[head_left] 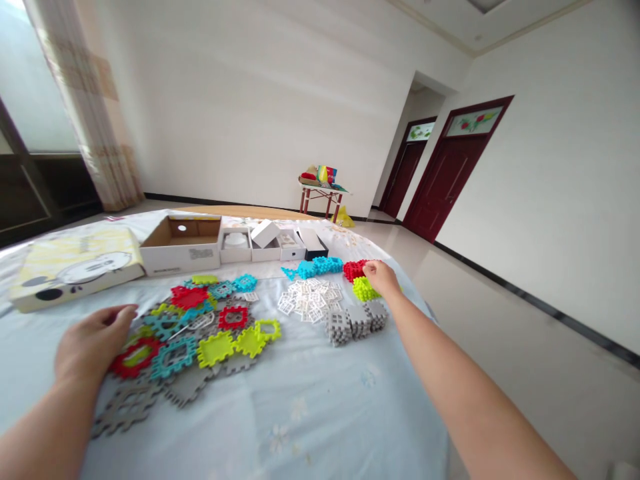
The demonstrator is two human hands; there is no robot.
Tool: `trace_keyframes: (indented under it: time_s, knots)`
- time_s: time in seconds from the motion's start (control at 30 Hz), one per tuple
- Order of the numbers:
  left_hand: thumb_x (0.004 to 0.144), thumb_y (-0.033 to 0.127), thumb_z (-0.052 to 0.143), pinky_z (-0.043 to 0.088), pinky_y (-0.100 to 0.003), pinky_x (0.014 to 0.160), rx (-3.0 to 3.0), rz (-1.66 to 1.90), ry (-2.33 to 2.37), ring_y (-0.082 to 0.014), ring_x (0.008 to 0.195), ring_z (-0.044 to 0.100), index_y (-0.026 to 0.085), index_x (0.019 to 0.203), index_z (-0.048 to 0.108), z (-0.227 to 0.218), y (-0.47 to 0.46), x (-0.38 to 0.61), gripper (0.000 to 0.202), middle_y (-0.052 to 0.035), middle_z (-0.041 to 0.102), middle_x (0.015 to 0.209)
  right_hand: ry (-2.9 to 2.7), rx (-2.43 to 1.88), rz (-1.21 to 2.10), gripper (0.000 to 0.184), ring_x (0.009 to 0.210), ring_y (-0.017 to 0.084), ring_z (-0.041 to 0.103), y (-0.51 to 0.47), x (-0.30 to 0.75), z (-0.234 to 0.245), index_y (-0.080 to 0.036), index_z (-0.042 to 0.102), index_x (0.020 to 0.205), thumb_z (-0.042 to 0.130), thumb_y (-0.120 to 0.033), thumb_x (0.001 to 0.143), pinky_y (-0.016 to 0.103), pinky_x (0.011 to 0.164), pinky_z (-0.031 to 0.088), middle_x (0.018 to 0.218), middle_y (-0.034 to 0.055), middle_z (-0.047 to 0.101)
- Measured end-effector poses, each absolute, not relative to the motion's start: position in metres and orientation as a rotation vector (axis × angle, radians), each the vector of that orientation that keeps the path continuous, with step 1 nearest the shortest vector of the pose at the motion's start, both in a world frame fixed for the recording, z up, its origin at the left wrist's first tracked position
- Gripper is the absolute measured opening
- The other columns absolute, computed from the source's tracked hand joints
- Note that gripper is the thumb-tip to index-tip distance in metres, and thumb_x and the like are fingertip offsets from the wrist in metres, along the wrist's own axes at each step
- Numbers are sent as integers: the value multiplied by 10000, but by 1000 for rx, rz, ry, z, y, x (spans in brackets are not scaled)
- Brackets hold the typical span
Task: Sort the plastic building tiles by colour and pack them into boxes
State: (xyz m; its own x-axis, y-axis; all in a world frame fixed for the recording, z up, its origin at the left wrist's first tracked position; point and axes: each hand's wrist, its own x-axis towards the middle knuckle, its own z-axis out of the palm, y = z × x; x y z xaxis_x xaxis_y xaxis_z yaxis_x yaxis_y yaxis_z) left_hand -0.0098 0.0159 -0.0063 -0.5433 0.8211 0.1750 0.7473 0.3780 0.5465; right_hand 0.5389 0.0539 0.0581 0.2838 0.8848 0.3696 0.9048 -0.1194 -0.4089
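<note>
My right hand (383,277) reaches to the far right of the table, its fingertips closed on the red interlocking tiles (354,269), which form a stack. Right under it sits a stack of lime-green tiles (365,289), with grey tile stacks (357,321) nearer to me. At the left, my left hand (97,340) hovers at the edge of a mixed pile, its fingers loosely stretched and no tile visible in them. Closest to it are a red frame tile (137,357), a blue frame tile (174,358) and a grey window tile (127,405). Lime-green tiles (216,349) lie farther right in the pile.
White small window pieces (307,300) lie heaped mid-table, with blue tile stacks (320,267) behind. Along the back stand an open cardboard box (181,257), its yellow-white lid (80,267) and several small white boxes (235,245). The table's cloth edge (425,373) drops away at right.
</note>
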Motion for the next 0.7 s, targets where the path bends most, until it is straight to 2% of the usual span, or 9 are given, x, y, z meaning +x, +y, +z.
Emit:
trace_keyframes:
  time_s: [0.1, 0.23, 0.43, 0.53, 0.63, 0.7]
  knots:
    - [737, 506, 439, 403, -263, 568, 1391, 895, 2494, -225, 750, 566, 189, 1071, 650, 4, 9, 2, 507, -104, 669, 910, -1795, -1776, 45, 225, 902, 162, 597, 51, 491, 55, -206, 640, 972, 516, -269, 795, 262, 811, 429, 973, 41, 665]
    - [737, 497, 452, 404, -263, 594, 1378, 929, 2472, -220, 779, 569, 189, 1071, 649, 5, 6, 4, 496, -97, 669, 933, -2185, -1436, 237, 286, 912, 191, 590, 32, 422, 50, -173, 625, 1040, 523, -280, 795, 325, 846, 429, 1012, 81, 646]
    - [748, 474, 447, 396, -266, 619, 1366, 965, 2441, -216, 802, 566, 178, 1049, 652, 5, 4, 6, 469, -97, 670, 921, -2560, -1174, 397, 435, 1040, 233, 546, 1, 365, 40, -301, 649, 1030, 740, -331, 605, 304, 919, 374, 1059, 25, 642]
    - [750, 479, 444, 395, -264, 612, 1363, 969, 2442, -213, 793, 567, 173, 1041, 655, 6, 3, 7, 471, -96, 672, 903, -2644, -1160, 377, 345, 1022, 239, 553, -1, 359, 33, -288, 666, 975, 716, -279, 634, 333, 905, 376, 1015, 28, 657]
    - [745, 483, 447, 392, -261, 585, 1364, 960, 2463, -212, 766, 567, 175, 1029, 662, 7, 3, 8, 470, -95, 677, 885, -2621, -1126, 375, 186, 965, 203, 579, 2, 361, 30, -244, 678, 883, 663, -250, 697, 331, 895, 391, 951, 12, 671]
    - [743, 479, 449, 391, -256, 569, 1378, 960, 2470, -212, 755, 566, 177, 1027, 664, 8, 4, 8, 467, -92, 678, 875, -2575, -1108, 363, 151, 983, 178, 570, 3, 366, 33, -223, 670, 882, 634, -264, 741, 311, 919, 381, 972, 17, 664]
